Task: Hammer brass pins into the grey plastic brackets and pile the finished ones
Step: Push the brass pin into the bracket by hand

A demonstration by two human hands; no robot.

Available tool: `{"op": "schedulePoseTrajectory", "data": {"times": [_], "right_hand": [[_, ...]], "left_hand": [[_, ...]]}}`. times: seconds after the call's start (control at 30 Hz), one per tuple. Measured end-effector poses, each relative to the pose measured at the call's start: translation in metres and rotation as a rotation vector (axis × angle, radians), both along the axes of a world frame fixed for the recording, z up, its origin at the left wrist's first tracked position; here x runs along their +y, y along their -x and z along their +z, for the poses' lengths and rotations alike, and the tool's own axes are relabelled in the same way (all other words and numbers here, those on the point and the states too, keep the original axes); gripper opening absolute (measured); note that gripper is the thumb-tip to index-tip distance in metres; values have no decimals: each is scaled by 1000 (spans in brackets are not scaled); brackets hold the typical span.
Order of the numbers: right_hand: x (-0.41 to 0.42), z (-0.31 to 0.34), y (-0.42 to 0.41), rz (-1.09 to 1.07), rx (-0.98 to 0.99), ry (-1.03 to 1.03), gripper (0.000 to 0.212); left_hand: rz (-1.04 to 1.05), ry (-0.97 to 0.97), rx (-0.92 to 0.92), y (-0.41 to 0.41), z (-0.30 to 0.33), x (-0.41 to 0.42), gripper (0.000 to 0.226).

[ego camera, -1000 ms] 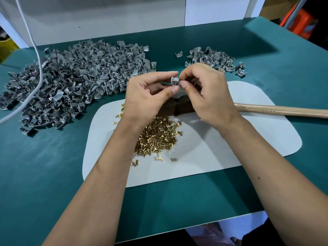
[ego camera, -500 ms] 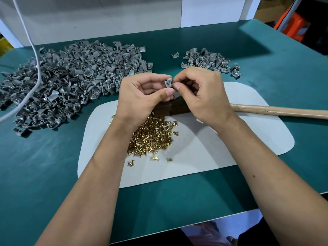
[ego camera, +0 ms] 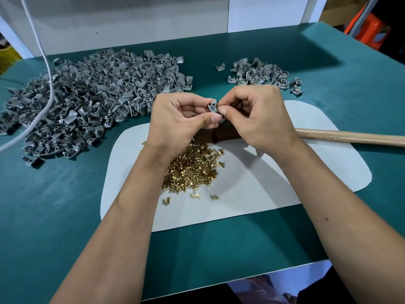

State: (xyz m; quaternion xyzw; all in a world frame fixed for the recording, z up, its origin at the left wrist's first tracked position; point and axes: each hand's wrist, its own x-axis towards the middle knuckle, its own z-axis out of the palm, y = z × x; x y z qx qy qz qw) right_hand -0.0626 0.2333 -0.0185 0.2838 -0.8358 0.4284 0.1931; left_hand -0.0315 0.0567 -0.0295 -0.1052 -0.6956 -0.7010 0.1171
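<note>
My left hand point(ego camera: 177, 119) pinches a small grey bracket point(ego camera: 212, 106) between thumb and forefinger, held above the white mat point(ego camera: 252, 189). My right hand point(ego camera: 258, 115) meets it from the right, fingertips pressed to the bracket; whether a pin sits under them is hidden. A heap of brass pins point(ego camera: 192, 170) lies on the mat below my left wrist. The big pile of grey brackets point(ego camera: 87, 102) spreads at the left. A smaller pile of brackets point(ego camera: 258, 73), some showing brass, lies at the back right. The hammer's wooden handle point(ego camera: 350, 137) runs right; its dark head point(ego camera: 219, 134) lies under my hands.
A white cable point(ego camera: 47, 69) hangs down across the big pile at the left. The green table point(ego camera: 54, 205) ends in a front edge near my elbows. A white wall panel stands behind the table, and an orange object point(ego camera: 370, 29) sits past the back right corner.
Both hands stay together on the bracket, with small finger shifts turning it slightly. The camera view has drifted a little; nothing on the table moved.
</note>
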Motion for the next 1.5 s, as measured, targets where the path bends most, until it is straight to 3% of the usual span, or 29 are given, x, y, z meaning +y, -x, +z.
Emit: {"op": "schedulePoseTrajectory", "data": {"times": [0.47,0.97,1.5], "right_hand": [[-2,10,-4,-46,50,-142,9],[7,11,-2,78,-94,-30,17],[-2,8,-4,0,161,-79,9]], "left_hand": [[68,153,70,1,1,6,30],[27,8,6,7,-7,0,27],[27,-51,15,4,-2,5,27]]}}
